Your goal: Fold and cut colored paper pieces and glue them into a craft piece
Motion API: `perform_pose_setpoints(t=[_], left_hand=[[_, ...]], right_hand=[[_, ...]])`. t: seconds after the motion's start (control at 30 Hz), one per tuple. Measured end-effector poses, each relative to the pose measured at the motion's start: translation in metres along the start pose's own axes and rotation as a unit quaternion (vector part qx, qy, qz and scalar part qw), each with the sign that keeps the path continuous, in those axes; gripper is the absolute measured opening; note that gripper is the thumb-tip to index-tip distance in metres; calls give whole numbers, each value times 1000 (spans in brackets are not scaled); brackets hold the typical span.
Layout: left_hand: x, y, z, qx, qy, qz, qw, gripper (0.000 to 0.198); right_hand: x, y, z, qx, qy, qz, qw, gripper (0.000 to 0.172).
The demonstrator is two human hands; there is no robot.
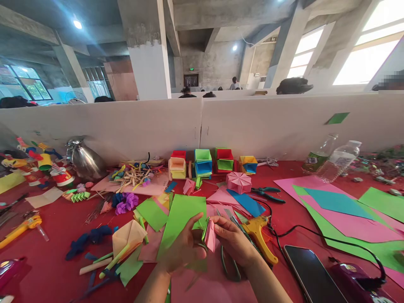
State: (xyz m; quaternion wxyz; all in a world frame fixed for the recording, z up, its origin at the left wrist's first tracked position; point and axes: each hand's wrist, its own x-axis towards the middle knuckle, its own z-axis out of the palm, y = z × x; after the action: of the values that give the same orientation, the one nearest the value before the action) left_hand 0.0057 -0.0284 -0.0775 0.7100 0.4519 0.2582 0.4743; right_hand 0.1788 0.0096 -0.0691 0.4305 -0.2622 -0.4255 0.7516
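Note:
My right hand (232, 236) pinches a small folded stack of pink and green paper (210, 237) between thumb and fingers. Close on its left is my left hand (184, 248), thumb raised and fingers apart, with nothing visibly gripped. Below the right hand lie scissors (232, 269), partly covered by it. A yellow glue gun (260, 235) rests to the right of that hand. Under and beyond the left hand spreads a sheet of green paper (183, 214). Pink paper (211, 286) lies beneath both wrists.
Folded paper boxes (203, 163) line the white partition (142, 126). A pink paper box (239, 182) and pliers (269, 195) sit beyond the hands. A phone (312, 273), a cable and coloured sheets (341, 210) occupy the right. A metal jug (85, 160) and plastic bottle (339, 162) stand farther back.

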Motion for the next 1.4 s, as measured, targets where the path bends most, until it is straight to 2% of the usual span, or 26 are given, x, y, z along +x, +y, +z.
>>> perform_pose_setpoints(t=[0.1, 0.2, 0.3, 0.5, 0.7, 0.77, 0.87, 0.93, 1.1, 1.4], left_hand=[[-1, -1, -3, -85, 5, -31, 996, 80], [-2, -1, -3, -142, 44, -72, 986, 76], [-2, -2, -3, -134, 75, -99, 983, 73], [0, -6, -3, -117, 68, -101, 986, 67], [3, -3, -1, -155, 106, -94, 978, 58], [5, -3, 0, -164, 127, -80, 975, 55], [7, -2, 2, -163, 142, -61, 974, 45], [7, -3, 4, -158, 144, -54, 975, 35], [8, -8, 2, -153, 141, -59, 976, 22], [8, -6, 3, -160, 143, -49, 976, 30]], right_hand=[[0, 1, 3, -21, -3, 6, 1000, 19], [0, 3, 7, -38, -13, 20, 999, 18], [0, 6, 10, -54, -27, 36, 998, 20], [0, 9, 11, -112, -37, 41, 992, 26], [-1, 2, 15, -224, -4, -16, 974, 33], [-2, 1, 17, -266, 2, -37, 963, 43], [-4, 4, 19, -319, 3, -54, 946, 76], [-4, 8, 20, -345, 9, -56, 937, 86], [-2, 17, 17, -381, 26, -61, 922, 71], [-3, 17, 17, -393, 22, -74, 916, 72]])
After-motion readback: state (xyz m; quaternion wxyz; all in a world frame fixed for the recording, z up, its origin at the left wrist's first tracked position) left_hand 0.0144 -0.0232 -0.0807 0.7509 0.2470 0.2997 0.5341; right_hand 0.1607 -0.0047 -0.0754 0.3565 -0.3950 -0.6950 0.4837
